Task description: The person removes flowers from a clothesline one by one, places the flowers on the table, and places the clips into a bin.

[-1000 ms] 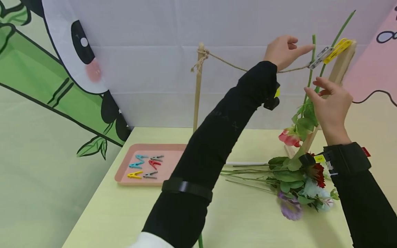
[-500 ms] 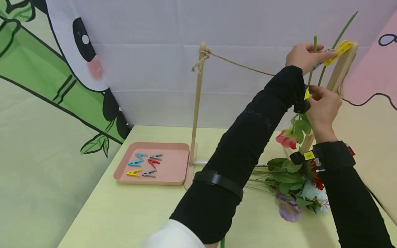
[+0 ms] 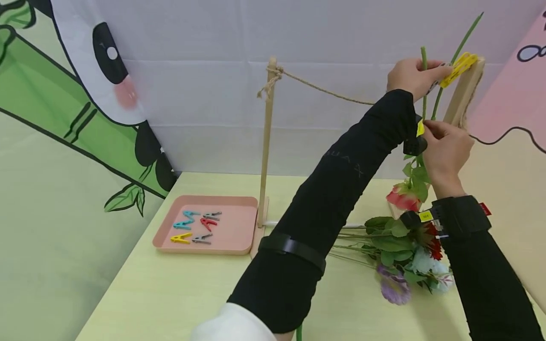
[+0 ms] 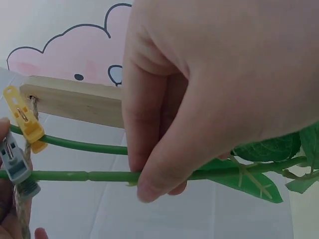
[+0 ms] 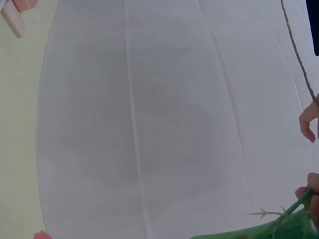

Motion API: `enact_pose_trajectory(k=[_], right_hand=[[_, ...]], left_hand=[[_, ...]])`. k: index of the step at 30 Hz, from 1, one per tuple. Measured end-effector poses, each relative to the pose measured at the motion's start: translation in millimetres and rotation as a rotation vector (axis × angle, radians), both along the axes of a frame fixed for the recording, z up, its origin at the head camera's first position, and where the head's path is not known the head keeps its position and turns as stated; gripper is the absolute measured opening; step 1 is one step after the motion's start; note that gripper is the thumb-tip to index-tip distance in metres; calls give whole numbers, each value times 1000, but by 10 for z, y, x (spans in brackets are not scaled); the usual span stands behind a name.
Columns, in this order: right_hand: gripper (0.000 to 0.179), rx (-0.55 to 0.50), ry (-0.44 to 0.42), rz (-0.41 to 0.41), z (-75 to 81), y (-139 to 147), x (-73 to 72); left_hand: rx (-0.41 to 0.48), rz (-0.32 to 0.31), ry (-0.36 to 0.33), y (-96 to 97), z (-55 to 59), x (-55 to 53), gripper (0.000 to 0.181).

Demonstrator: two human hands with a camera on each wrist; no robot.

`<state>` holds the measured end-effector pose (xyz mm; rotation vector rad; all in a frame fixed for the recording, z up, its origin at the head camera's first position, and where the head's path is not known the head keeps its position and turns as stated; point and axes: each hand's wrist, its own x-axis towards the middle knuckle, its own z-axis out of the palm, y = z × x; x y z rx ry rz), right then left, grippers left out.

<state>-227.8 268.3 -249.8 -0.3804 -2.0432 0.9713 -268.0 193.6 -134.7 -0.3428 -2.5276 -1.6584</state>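
Pale yellow-green tabletop [image 3: 179,293] with white cloth backdrop; head view: wooden two-post rack [image 3: 265,156] strung with a jute twine line [image 3: 324,89], pink rectangular tray [image 3: 239,225] of small coloured clips to its left, loose bunch of artificial flowers [image 3: 401,258] lying on the table at right. Left hand [image 3: 411,76] is up at the twine, fingers closed on a grey plastic clothespin [image 3: 435,85] at the long green flower stem [image 3: 423,102], just beside a yellow plastic clothespin [image 3: 458,68] already on the line near the right post. Right hand [image 3: 445,149] pinches the same stem lower down; pink bloom [image 3: 403,199] hangs below it. Left wrist view: grey pin [image 4: 16,162] sits on the stem [image 4: 75,175] and twine, yellow pin [image 4: 25,122] clamps a second stem; right-hand fingers [image 4: 159,174] are curled round the first stem. Right wrist view: mostly backdrop; twine [image 5: 298,55], a bit of stem [image 5: 239,231], fingertips at frame edge, grip can't be read here.
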Motion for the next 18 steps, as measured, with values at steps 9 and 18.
enact_pose_trajectory(k=[9, 18], right_hand=[[25, 192, 68, 21, 30, -65, 147], [20, 459, 261, 208, 32, -100, 361]], left_hand=[[183, 38, 24, -87, 77, 20, 16], [314, -129, 135, -519, 325, 65, 26]])
